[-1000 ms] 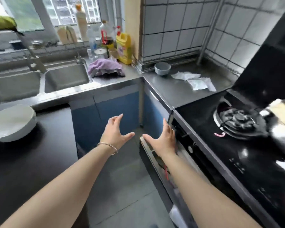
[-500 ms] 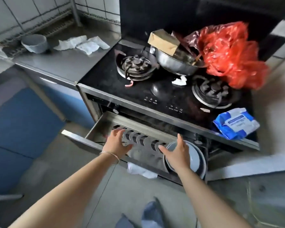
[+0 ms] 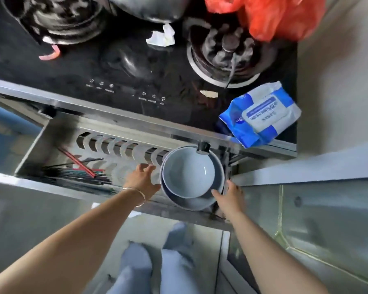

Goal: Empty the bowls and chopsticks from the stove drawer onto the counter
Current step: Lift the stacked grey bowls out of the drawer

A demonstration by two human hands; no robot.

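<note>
With the drawer (image 3: 51, 132) pulled out under the stove (image 3: 136, 81), both hands are down at the bowls. Two grey-blue bowls sit nested at the drawer's right end, the small bowl (image 3: 187, 172) inside the big bowl (image 3: 191, 202), leaning against the slotted rack (image 3: 119, 147). Left hand (image 3: 141, 179) is at the left rim of the stack, fingers spread and reaching along the rack, thumb close to the big bowl's edge; whether it actually touches is hard to say. A bangle (image 3: 136, 195) circles that wrist. Right hand (image 3: 229, 196) is at the lower right rim, fingers fairly straight, fingertips at the big bowl's edge; no closed grasp shows on either side. Chopsticks (image 3: 79, 170), red and dark ones, lie in a loose heap at the drawer's left end, well apart from the bowls. Up on the stove, a blue wipes pack (image 3: 261, 115) sits at the right front corner, and a red bag (image 3: 270, 15) is behind the right burner (image 3: 223, 52).
</note>
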